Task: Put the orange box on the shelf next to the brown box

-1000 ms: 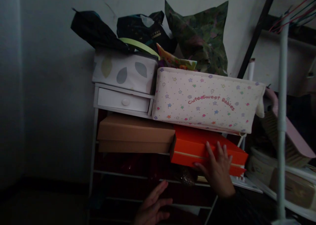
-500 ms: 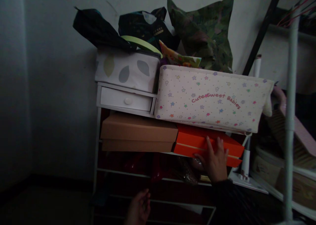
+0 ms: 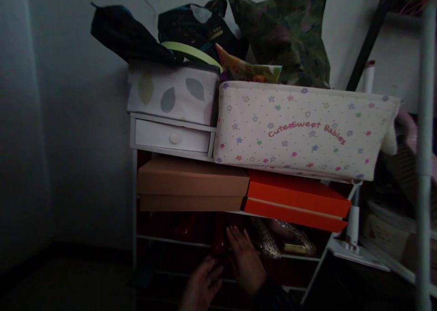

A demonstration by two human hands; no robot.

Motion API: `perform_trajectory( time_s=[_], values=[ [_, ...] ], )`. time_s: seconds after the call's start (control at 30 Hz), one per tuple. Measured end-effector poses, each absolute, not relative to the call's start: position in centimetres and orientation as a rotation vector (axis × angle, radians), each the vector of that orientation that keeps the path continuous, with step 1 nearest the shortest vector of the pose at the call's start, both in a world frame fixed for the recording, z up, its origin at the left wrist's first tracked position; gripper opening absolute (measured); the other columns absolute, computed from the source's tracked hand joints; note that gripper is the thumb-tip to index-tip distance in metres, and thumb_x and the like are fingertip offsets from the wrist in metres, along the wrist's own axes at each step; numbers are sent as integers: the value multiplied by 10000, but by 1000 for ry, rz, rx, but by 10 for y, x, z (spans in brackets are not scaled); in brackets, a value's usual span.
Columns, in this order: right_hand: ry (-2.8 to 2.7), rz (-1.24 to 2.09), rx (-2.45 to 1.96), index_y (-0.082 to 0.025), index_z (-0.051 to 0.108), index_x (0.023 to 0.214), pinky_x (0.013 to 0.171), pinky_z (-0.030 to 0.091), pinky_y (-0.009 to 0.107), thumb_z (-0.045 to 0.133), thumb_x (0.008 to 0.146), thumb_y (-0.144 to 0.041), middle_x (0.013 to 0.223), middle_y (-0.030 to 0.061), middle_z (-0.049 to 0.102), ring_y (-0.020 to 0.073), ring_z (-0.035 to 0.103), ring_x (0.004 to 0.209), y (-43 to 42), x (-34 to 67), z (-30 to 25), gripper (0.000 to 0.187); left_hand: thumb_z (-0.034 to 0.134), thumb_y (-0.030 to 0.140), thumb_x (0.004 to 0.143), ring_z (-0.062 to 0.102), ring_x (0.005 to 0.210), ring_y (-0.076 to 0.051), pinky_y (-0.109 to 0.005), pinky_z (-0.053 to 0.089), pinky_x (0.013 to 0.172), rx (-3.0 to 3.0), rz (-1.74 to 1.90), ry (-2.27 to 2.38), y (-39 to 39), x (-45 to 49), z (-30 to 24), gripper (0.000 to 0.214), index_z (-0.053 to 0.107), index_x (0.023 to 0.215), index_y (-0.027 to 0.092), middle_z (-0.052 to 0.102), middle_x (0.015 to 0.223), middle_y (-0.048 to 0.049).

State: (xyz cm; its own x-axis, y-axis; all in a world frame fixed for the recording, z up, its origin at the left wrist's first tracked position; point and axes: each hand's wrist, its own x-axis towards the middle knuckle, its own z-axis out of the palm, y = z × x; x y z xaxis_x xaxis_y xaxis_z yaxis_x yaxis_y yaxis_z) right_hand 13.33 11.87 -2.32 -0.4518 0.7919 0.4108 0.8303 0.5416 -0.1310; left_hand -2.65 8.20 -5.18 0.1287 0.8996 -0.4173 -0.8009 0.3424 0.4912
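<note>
Left hand (image 3: 201, 286): fingers loosely spread, palm down, low before the dim shelf (image 3: 170, 241). Right hand (image 3: 245, 261): just beside it to the right, fingers extended toward the dark red item (image 3: 218, 238) on that shelf. Contact cannot be determined. Both hands hold nothing.

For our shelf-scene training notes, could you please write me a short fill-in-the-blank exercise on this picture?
1. The orange box lies directly under the white fabric bin printed with coloured ____.
2. The brown box sits to the ____ of the orange box.
3. The small white drawer has one round ____ on its front.
4. Both hands, left and right, are ____ the orange box.

Missing words: stars; left; knob; below
</note>
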Motion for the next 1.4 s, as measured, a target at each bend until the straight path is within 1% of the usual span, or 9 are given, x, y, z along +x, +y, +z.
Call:
perform_trajectory(
  time_s=[0.13,0.27,0.33,0.47,0.63,0.93,1.03,1.17,1.4],
  values=[
    [-2295,-27,-1363,-201,206,1470,1144,266,557,408,729,4,1311,139,564,254,485,1270,128,121,-36,796,555,132,803,647,953,-241,-357,499,765,172,1329,702,87,-20,-50,286,532,1085,171,625,1129,-118],
    [-2092,106,-1455,-372,168,1458,888,542,424,371,784,-14,1295,124,522,251,606,1105,131,113,-50,790,622,167,732,462,1272,-290,-393,450,916,281,1433,658,90,-12,-49,564,457,1269,211,456,1409,-131],
    [-1987,179,-1464,-414,218,1437,763,578,370,370,810,-46,1302,117,493,239,650,1008,133,111,-54,743,660,194,696,347,1368,-279,-401,383,1016,341,1452,590,93,-9,-48,705,394,1349,220,342,1509,-128],
    [-1798,297,-1277,-386,298,1420,887,544,359,394,851,-118,1273,72,527,205,624,1071,140,112,-54,637,711,203,661,292,1406,-248,-420,266,1119,416,1473,485,99,-6,-50,666,518,1294,277,332,1537,-83],
    [-1546,460,-1084,-275,346,1412,1034,454,429,476,889,-304,1367,96,509,226,522,1227,151,119,-63,539,712,212,682,242,1429,-234,-412,259,1135,545,1430,376,102,-4,-48,491,657,1152,343,403,1507,-3],
    [-1310,757,-1020,-252,261,1419,1019,455,424,522,867,-434,1375,110,507,222,553,1182,155,117,-68,637,602,246,768,439,1312,-298,-445,327,1087,542,1464,451,103,0,-53,347,700,1100,268,567,1374,-52],
    [-1347,703,-1079,-246,247,1426,1045,427,446,505,872,-458,1403,117,475,235,501,1247,155,120,-69,647,666,290,709,566,1155,-299,-424,409,986,484,1532,617,102,-6,-54,287,737,978,223,665,1210,-97],
    [-1415,634,-1125,-246,225,1442,1079,383,486,470,890,-458,1433,120,434,250,442,1300,158,126,-72,640,728,269,632,625,939,-218,-331,462,827,418,1607,789,101,-18,-55,248,718,872,207,708,1002,-59],
    [-1419,240,-1253,-254,296,1418,949,482,489,509,872,-393,1228,132,435,254,547,1057,142,123,-49,602,699,254,658,580,908,-169,-291,436,776,357,1762,1026,99,-46,-54,304,618,950,232,629,1041,-14]
  ],
)
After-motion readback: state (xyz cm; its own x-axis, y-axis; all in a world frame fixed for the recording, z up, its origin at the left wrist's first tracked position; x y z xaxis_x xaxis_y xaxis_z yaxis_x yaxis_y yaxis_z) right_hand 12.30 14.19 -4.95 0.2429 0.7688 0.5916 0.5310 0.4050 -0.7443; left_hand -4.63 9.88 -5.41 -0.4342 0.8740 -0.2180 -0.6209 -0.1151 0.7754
